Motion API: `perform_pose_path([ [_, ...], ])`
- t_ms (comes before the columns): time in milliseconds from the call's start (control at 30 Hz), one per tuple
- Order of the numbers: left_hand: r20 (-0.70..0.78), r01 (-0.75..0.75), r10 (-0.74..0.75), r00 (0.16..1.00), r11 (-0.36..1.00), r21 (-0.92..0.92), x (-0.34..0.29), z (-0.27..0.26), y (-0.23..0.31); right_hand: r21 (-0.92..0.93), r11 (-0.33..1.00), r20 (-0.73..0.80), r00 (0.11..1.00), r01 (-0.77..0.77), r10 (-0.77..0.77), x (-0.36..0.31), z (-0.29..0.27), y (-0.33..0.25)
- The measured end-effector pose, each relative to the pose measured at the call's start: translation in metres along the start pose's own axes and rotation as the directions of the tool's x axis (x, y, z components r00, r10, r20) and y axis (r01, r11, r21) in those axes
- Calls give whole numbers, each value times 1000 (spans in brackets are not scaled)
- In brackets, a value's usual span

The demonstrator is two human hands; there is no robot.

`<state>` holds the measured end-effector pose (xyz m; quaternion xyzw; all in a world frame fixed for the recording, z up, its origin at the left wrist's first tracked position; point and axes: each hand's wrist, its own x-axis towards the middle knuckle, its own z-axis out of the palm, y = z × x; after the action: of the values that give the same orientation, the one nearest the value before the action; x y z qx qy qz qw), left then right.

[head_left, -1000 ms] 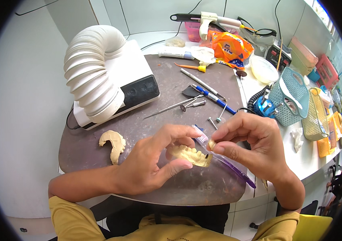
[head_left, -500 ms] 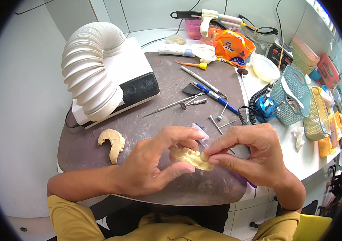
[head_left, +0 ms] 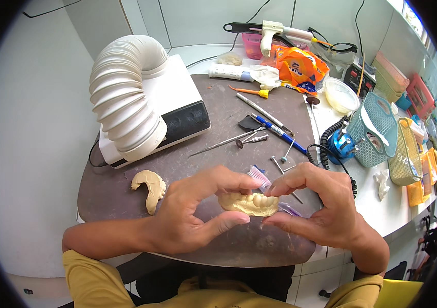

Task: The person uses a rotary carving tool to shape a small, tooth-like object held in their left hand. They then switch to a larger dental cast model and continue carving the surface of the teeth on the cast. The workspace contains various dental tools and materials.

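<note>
**Pale-yellow, arch-shaped dental cast (head_left: 249, 206) steadied between two hands at lower centre**

Upper left, a thick white ribbed hose (head_left: 121, 102) arches over a white box-shaped unit with a black front panel (head_left: 180, 90). Below it, a cream-coloured, curved second cast (head_left: 149, 189) lies on the brown-grey work surface (head_left: 118, 208), apart from the hands, perhaps set there to keep it clear of them.

The left hand (head_left: 198, 205) grips the pale-yellow cast's left end, thumb along the lower edge and fingers behind, probably leaving the tooth row in sight. Just behind the cast lies a clear-and-purple toothbrush (head_left: 259, 177); above that, a blue pen-shaped tool (head_left: 280, 133) lies among slim metal tools, seemingly kept within reach.

The right hand (head_left: 326, 205) pinches the right end, fingertips at the teeth and thumb beneath, likely for even support. Farther right stands a light-blue perforated plastic basket (head_left: 376, 136).
</note>
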<state>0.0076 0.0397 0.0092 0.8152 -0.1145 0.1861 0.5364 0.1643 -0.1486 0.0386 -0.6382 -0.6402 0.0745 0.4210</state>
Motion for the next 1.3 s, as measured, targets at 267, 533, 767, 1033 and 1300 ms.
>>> perform_pose_path([
  [267, 1, -52, 52, 999, 998, 30, 3, -1, 1, 4, 1000, -33, 999, 1, -1, 0, 3, -1],
  [533, -37, 40, -43, 998, 996, -75, 1, 1, 2, -23, 998, -14, 998, 54, -55, 0, 2, -1],
  [767, 24, 90, -87, 996, 979, -185, 3, 0, 0, -75, 994, 16, 997, 80, -79, 1, 0, -1],
  [1033, 62, 216, -210, 976, 873, -437, 2, 4, 2, -9, 998, -39, 998, 57, -58, 0, 5, 2],
  [1300, 84, 222, -211, 974, 812, -539, 4, 4, 3, -7, 998, -55, 997, 58, -58, 3, 3, 1],
])
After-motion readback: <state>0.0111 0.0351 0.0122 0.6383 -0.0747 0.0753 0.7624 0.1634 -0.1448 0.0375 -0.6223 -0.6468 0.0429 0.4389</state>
